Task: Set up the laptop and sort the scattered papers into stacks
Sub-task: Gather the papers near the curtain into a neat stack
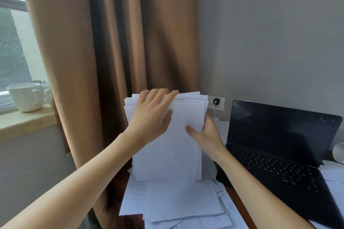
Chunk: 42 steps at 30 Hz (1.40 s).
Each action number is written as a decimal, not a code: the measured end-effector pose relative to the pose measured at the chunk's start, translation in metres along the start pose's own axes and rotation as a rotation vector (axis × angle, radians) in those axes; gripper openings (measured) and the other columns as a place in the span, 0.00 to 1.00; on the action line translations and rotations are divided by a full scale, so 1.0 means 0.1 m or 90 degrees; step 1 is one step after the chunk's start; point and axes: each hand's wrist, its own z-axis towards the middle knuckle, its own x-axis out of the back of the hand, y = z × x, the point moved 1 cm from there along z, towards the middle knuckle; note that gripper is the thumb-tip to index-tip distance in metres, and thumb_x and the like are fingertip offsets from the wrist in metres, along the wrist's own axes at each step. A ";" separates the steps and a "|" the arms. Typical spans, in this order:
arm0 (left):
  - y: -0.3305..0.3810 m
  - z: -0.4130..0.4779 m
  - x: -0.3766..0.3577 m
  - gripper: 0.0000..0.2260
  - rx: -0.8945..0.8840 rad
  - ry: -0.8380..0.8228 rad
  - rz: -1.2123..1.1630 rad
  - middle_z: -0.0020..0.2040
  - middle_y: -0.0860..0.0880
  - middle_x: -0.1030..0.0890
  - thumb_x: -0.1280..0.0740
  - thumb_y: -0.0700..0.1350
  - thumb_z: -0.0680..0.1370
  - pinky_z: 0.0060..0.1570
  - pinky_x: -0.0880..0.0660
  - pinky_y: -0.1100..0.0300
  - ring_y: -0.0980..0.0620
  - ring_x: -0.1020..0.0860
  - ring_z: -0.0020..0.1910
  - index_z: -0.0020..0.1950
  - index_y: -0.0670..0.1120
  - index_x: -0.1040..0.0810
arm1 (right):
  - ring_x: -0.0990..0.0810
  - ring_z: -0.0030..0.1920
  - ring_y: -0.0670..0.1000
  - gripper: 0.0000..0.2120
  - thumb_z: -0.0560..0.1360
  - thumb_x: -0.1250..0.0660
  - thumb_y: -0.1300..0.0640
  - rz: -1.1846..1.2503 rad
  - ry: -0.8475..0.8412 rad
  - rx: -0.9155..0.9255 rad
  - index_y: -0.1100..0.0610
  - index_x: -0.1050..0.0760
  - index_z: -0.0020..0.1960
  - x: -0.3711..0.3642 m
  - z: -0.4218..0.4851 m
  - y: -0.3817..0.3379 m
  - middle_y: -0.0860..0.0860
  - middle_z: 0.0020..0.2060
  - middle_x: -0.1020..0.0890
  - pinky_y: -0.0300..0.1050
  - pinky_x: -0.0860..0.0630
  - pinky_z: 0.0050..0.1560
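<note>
Print on loose papers (pixel 214 217) too blurred; nothing legible.

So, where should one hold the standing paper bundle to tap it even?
Hold the paper bundle by its long side edges, one hand from each side. It stands on its short edge and the sheet tops are uneven; the right hand pinches the right edge.

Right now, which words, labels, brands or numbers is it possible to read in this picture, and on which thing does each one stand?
No text here can be read.
Loose papers on the desk: faint printed lines, too blurred to read.
Laptop keys: marks too small to read; no brand shows on the dark screen.
Upright stack of papers: the facing sheet looks blank.
Mugs: no print shows.
</note>
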 end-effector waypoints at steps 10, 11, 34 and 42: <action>-0.05 -0.08 0.06 0.26 -0.006 -0.058 -0.002 0.63 0.49 0.22 0.35 0.52 0.78 0.65 0.32 0.42 0.44 0.24 0.61 0.77 0.56 0.28 | 0.19 0.50 0.35 0.20 0.74 0.25 0.63 0.011 -0.009 -0.034 0.45 0.27 0.59 0.01 -0.04 0.11 0.38 0.47 0.18 0.32 0.21 0.41; -0.07 -0.10 0.05 0.25 -0.008 -0.074 -0.017 0.61 0.50 0.22 0.35 0.52 0.78 0.64 0.32 0.43 0.45 0.24 0.60 0.77 0.56 0.28 | 0.19 0.49 0.34 0.19 0.75 0.26 0.63 0.009 -0.008 -0.038 0.45 0.26 0.58 0.01 -0.05 0.13 0.37 0.45 0.17 0.31 0.22 0.40; -0.32 -1.12 -0.22 0.27 0.646 -0.252 -0.743 0.53 0.53 0.12 0.22 0.63 0.70 0.50 0.19 0.57 0.50 0.14 0.53 0.63 0.50 0.19 | 0.15 0.53 0.52 0.09 0.79 0.31 0.65 0.137 0.046 -0.064 0.58 0.20 0.58 0.13 0.09 -0.15 0.52 0.53 0.14 0.48 0.18 0.55; -0.17 -1.52 -0.25 0.12 0.714 -0.161 -0.741 0.51 0.49 0.12 0.26 0.49 0.78 0.49 0.17 0.51 0.46 0.13 0.49 0.60 0.46 0.18 | 0.14 0.52 0.53 0.14 0.78 0.31 0.67 0.130 -0.011 -0.165 0.60 0.22 0.62 -0.03 0.16 0.08 0.54 0.55 0.15 0.44 0.17 0.48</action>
